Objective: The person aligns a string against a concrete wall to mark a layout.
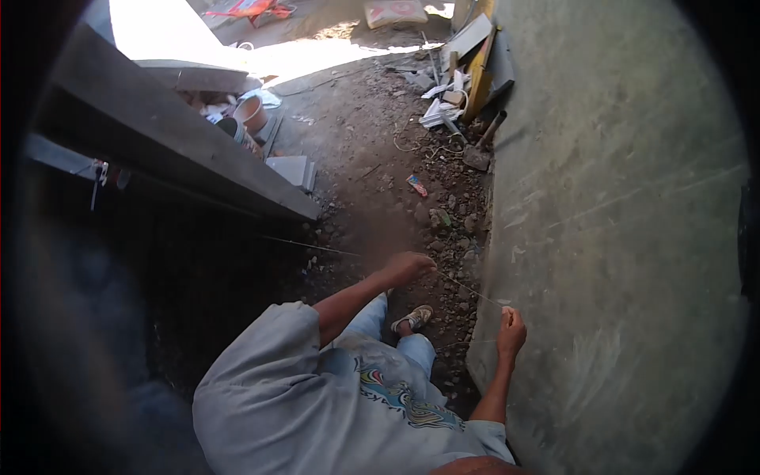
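A thin string (467, 287) stretches between my two hands, above the rubble-strewn ground. My left hand (409, 269) is closed around it in front of my body, and the line runs on from there toward the dark area at the left. Close to the grey wall (602, 237), my right hand (511, 328) pinches the string's other part between its fingertips. A small pale bit shows at those fingertips, too small to make out.
A grey beam (182, 142) slants in from the upper left. Beside it are a bucket (251, 115) and stacked tiles (291, 171). A hammer-like tool (477, 157), scrap boards (479, 75) and stones line the wall's foot.
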The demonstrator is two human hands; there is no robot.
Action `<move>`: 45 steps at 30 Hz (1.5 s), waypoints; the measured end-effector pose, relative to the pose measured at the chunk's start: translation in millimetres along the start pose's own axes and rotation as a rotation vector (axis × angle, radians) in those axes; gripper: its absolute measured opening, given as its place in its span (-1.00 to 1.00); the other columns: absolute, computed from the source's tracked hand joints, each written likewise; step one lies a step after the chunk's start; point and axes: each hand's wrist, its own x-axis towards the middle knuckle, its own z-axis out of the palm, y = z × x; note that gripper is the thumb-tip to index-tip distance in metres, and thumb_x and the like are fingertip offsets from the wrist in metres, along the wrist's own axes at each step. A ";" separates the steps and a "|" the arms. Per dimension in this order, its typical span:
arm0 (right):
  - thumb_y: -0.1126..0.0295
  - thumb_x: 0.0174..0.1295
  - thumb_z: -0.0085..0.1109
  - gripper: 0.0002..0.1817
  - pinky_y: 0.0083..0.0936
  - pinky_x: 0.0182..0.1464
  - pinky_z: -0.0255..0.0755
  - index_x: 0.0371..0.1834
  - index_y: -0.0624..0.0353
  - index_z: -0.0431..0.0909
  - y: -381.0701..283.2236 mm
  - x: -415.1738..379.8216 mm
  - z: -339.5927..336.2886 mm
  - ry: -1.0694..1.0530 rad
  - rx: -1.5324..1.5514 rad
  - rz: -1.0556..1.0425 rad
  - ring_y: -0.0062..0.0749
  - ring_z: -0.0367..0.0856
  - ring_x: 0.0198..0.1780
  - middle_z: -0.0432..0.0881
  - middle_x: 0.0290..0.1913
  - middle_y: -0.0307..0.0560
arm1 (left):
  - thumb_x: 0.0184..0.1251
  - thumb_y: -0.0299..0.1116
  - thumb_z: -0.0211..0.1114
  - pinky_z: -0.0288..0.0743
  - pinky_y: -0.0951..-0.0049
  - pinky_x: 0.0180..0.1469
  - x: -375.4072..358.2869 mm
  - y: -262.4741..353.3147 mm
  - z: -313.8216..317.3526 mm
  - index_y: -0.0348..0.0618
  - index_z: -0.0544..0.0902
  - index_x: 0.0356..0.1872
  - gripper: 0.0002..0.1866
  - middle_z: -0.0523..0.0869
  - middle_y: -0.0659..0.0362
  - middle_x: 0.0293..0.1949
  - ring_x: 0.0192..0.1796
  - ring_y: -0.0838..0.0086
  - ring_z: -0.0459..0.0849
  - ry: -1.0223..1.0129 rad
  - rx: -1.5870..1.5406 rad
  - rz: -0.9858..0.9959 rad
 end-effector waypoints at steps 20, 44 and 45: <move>0.52 0.08 0.37 -0.27 -0.10 0.39 0.20 0.38 0.09 0.31 50.1 121.9 161.3 -0.301 -0.197 -0.152 0.09 0.28 0.40 0.34 0.38 0.13 | 0.37 -0.09 0.19 0.57 0.08 -0.08 123.2 -173.7 181.0 0.12 0.74 -0.09 -0.74 0.77 0.06 -0.22 -0.13 0.04 0.72 -0.206 -0.182 -0.355; 0.34 0.19 0.37 -0.44 -0.33 0.10 0.49 0.25 0.14 0.40 288.2 285.9 645.6 -0.096 0.782 0.159 -0.39 0.60 0.03 0.63 0.02 -0.17 | 0.42 -0.12 0.16 0.56 0.14 -0.12 336.4 -446.8 478.8 0.02 0.72 -0.05 -0.72 0.75 0.03 -0.19 -0.15 0.06 0.72 -0.261 -0.148 0.108; 0.36 0.21 0.34 -0.47 -0.36 0.07 0.50 0.24 0.16 0.40 297.5 292.8 652.8 -0.137 0.875 0.161 -0.41 0.61 0.01 0.63 0.00 -0.16 | 0.42 -0.13 0.17 0.56 0.13 -0.11 346.2 -451.3 492.7 0.03 0.72 -0.05 -0.73 0.75 0.01 -0.17 -0.13 0.04 0.72 -0.310 -0.116 0.092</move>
